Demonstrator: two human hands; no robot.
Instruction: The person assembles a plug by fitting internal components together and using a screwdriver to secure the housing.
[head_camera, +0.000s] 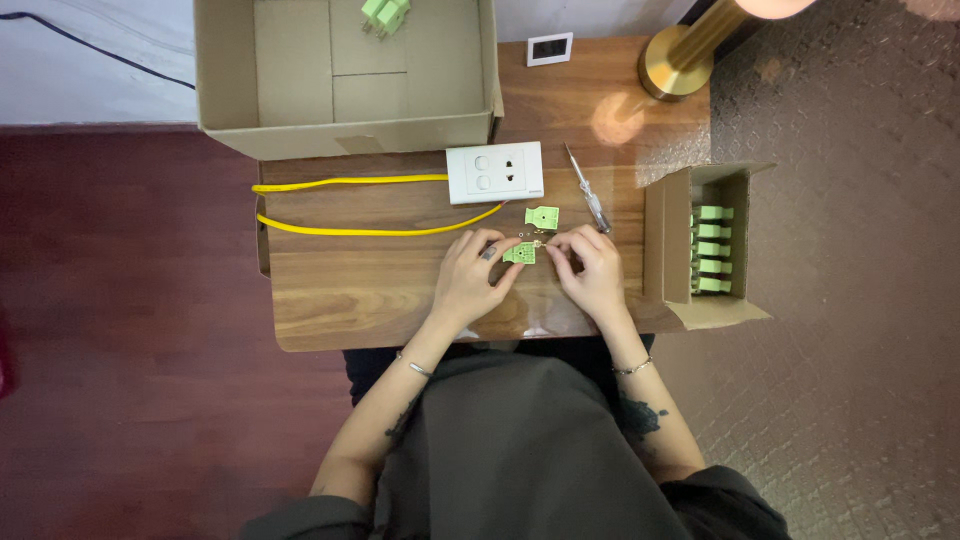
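One green plug half (519, 254) pinched by left hand (470, 277); right hand (592, 270) fingers pressed on tiny part; other half (542, 216) loose at one o'clock.

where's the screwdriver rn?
In the head view the screwdriver lies on the wooden table, just right of the white wall socket and beyond the right hand, left of the small box of green plugs.

Glossy wood table (380, 290); matt cardboard box (300, 135)
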